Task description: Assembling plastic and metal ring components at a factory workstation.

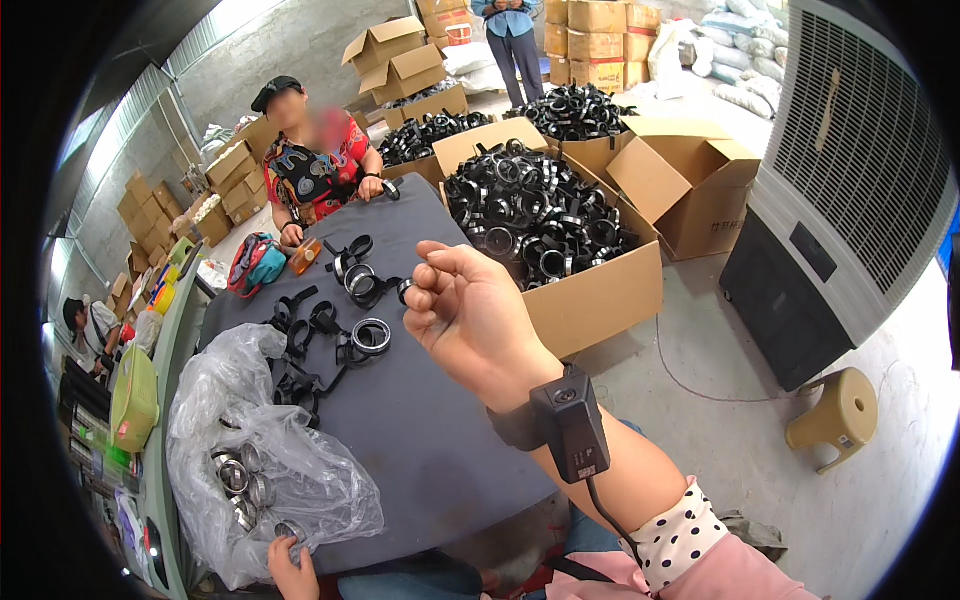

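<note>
My right hand [468, 318] is raised over the grey table [450, 450], palm up with its fingers curled. A black edge shows at its fingertips, but I cannot tell whether it is held or lies behind them. At the near edge, the fingers of my left hand [292, 572] close on a metal ring [289, 531] at the clear plastic bag [330, 490]. More silvery rings [233, 476] lie in that bag. Beyond it several black strap pieces are spread out, one with a bright round ring [371, 337].
An open carton [600, 305] heaped with black ring pieces [530, 205] stands right of the table. Across the table sits a co-worker [318, 150], hands on the tabletop. An air cooler [840, 190] and a tan stool [835, 415] stand at right. Green shelving [165, 450] runs along the left.
</note>
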A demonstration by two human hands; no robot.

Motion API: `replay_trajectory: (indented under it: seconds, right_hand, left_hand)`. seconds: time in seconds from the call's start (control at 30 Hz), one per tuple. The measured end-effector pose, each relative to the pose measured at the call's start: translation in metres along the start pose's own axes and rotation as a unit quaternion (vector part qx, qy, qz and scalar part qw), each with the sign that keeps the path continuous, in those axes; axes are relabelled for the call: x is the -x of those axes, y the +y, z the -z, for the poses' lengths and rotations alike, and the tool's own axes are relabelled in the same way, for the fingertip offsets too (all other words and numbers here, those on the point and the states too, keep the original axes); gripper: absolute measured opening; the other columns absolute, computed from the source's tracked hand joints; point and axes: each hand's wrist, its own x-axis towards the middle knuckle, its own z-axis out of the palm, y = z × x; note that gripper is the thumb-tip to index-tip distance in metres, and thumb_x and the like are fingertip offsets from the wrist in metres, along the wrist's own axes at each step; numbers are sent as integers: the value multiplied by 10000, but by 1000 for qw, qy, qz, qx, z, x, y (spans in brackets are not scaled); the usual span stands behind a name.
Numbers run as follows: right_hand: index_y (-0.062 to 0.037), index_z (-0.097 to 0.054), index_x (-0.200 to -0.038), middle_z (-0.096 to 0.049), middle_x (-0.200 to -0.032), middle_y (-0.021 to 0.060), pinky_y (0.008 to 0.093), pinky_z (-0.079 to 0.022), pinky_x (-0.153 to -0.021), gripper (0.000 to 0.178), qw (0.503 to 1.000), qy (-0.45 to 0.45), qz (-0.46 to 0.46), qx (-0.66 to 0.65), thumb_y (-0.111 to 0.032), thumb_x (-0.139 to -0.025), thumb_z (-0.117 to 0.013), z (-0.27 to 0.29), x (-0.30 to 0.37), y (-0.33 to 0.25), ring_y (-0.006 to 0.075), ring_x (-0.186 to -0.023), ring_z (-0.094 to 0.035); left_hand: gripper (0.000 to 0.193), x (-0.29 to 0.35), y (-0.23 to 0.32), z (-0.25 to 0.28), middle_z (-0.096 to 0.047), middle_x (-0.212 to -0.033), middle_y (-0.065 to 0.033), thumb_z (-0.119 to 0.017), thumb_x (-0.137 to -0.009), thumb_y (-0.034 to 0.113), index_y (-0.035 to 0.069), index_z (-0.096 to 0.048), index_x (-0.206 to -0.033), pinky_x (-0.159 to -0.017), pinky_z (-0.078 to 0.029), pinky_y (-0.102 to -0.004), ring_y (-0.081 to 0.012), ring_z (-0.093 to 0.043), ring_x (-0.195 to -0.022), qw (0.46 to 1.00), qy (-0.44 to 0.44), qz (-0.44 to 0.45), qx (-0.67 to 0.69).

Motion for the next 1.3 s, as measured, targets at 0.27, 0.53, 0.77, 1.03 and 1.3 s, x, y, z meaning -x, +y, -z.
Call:
replay_trajectory:
  seconds: [0.27, 0.53, 0.77, 1.03, 1.3]
  right_hand:
    - [-53, -497, -1053, -513, -758, 27, 265, -416, -578, 171, 996, -2, -15, -89, -104, -893, -529, 6, -3, -6, 142, -635, -495]
    - [-48, -546, -960, -469, -718, 14, 269, -378, -561, 110, 976, -63, -66, -196, -139, -913, -504, -6, 14, -15, 145, -615, -438]
    - [-43, -560, -943, -457, -714, 21, 282, -354, -567, 217, 955, -143, -73, -250, -242, -948, -474, -22, 27, -16, 158, -619, -419]
    - [-21, -575, -946, -398, -689, -4, 279, -316, -577, 264, 958, -135, -27, -250, -265, -923, -477, -24, 29, -18, 145, -625, -386]
    - [-13, -622, -976, -393, -690, 17, 274, -309, -568, 368, 960, -225, -38, -162, -337, -950, -449, -24, 28, -7, 160, -631, -368]
  left_hand:
    - [272, -3, 19, 13, -614, -1105, -215, -631, -881, 180, 8, -618, -1092, -930, -430, -442, -398, -547, -1053, 998, -48, -5, -32]
    - [269, -2, 23, 19, -610, -1086, -225, -635, -878, 177, 2, -624, -1082, -912, -433, -453, -404, -549, -1034, 999, -46, 8, -24]
    - [301, -3, 23, 17, -599, -1123, -243, -644, -873, 195, 0, -619, -1100, -946, -424, -462, -418, -537, -1077, 998, -36, -3, -49]
    - [296, -3, 23, 17, -597, -1138, -233, -647, -869, 191, 7, -618, -1099, -957, -422, -456, -414, -533, -1087, 998, -51, 16, -37]
    - [243, 4, 12, 12, -604, -1075, -211, -656, -786, 78, -2, -613, -1011, -933, -426, -444, -393, -553, -1049, 999, -24, 6, -21]
